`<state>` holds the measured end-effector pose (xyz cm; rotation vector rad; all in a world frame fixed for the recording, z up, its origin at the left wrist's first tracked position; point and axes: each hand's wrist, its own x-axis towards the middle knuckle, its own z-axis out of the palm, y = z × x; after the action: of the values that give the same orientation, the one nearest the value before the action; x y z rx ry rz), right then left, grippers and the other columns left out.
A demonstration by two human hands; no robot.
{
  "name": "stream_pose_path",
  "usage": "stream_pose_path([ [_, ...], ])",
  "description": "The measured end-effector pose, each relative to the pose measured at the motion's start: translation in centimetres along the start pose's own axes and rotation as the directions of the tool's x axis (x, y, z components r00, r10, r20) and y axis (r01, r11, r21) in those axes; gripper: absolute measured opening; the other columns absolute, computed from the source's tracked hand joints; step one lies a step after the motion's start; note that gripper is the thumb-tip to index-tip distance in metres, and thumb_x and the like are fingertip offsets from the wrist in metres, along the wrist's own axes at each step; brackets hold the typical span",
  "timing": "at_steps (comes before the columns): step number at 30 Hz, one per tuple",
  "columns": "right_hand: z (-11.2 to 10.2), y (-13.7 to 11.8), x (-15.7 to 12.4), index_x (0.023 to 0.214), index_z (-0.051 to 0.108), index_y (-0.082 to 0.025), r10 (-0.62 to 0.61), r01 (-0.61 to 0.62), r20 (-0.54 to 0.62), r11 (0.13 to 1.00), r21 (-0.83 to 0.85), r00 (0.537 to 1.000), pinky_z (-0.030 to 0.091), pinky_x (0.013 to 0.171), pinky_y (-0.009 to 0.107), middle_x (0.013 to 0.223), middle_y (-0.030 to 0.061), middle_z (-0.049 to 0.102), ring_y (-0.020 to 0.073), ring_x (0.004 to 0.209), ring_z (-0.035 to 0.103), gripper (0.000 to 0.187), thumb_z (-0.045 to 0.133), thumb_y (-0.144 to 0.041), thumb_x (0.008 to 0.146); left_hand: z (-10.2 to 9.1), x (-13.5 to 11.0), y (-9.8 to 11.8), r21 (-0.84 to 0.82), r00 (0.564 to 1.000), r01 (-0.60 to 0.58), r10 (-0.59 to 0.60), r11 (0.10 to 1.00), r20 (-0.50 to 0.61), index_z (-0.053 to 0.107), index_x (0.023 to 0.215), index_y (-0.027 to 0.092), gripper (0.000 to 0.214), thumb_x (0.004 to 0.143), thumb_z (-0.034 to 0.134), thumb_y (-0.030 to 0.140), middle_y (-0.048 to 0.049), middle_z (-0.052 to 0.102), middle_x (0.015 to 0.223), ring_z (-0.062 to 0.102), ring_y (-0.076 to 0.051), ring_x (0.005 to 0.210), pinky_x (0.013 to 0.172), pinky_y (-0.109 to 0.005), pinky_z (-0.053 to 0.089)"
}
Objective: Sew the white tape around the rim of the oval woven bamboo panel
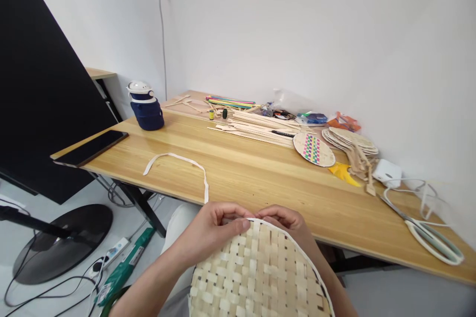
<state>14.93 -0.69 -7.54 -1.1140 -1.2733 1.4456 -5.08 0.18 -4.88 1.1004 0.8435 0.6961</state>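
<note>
A round woven bamboo fan (256, 277) lies in my lap at the bottom of the view, its far rim edged with white tape. My left hand (211, 228) pinches that rim, thumb pressed on the weave. My right hand (286, 220) curls closed over the rim just to the right, fingertips meeting the left hand's. A loose white tape strip (178, 161) runs from the table top down to my hands.
The wooden table (241, 173) carries a black tablet (91, 147), a navy and white container (146, 106), bamboo strips (260, 129), a coloured woven fan (313, 149), a stack of fans (351, 141), scissors (427, 230) and a white box (386, 172). A black stand base (59, 242) is on the floor.
</note>
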Motion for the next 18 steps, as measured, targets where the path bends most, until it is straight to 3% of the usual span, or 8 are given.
stream_pose_path([
  [6, -0.56, 0.08, -0.65, 0.084, 0.079, -0.022, -0.086, 0.090, 0.078, 0.995, -0.042, 0.993, 0.052, 0.064, 0.024, 0.081, 0.0055, 0.076, 0.0160, 0.070, 0.067, 0.019, 0.081, -0.034, 0.069, -0.28, 0.07, 0.16, 0.029, 0.999, 0.042, -0.042, 0.999, -0.002, 0.074, 0.082, 0.015, 0.026, 0.074, 0.075, 0.040, -0.0019, 0.071, 0.072, 0.055, -0.011, 0.062, 0.058, -0.020, 0.037],
  [10, -0.44, -0.41, -0.89, 0.081, 0.080, -0.020, -0.135, 0.140, 0.043, 0.980, -0.139, 0.990, 0.052, 0.058, 0.025, 0.073, 0.0070, 0.074, 0.0177, 0.065, 0.066, 0.021, 0.079, -0.038, 0.069, -0.29, 0.12, 0.14, 0.029, 0.998, 0.053, -0.053, 0.998, 0.015, 0.074, 0.083, 0.016, 0.026, 0.075, 0.074, 0.041, -0.0019, 0.072, 0.073, 0.056, -0.011, 0.061, 0.058, -0.020, 0.037],
  [13, -0.50, -0.61, -1.04, 0.084, 0.080, -0.021, -0.155, 0.164, 0.062, 0.970, -0.177, 0.986, 0.054, 0.061, 0.027, 0.078, 0.0077, 0.075, 0.0200, 0.069, 0.068, 0.022, 0.079, -0.038, 0.070, -0.21, 0.07, 0.25, 0.015, 0.998, 0.052, -0.053, 0.999, 0.027, 0.074, 0.081, 0.016, 0.025, 0.075, 0.074, 0.040, -0.0014, 0.071, 0.072, 0.055, -0.011, 0.061, 0.057, -0.020, 0.037],
  [18, -1.09, -0.57, -0.85, 0.091, 0.079, -0.023, -0.250, 0.281, 0.143, 0.921, -0.269, 0.958, 0.051, 0.062, 0.026, 0.081, 0.0070, 0.074, 0.0180, 0.070, 0.067, 0.018, 0.072, -0.035, 0.079, -0.16, 0.06, 0.33, 0.033, 0.998, 0.044, -0.045, 0.998, 0.034, 0.074, 0.082, 0.016, 0.023, 0.076, 0.074, 0.039, -0.0008, 0.069, 0.071, 0.052, -0.010, 0.060, 0.055, -0.019, 0.035],
])
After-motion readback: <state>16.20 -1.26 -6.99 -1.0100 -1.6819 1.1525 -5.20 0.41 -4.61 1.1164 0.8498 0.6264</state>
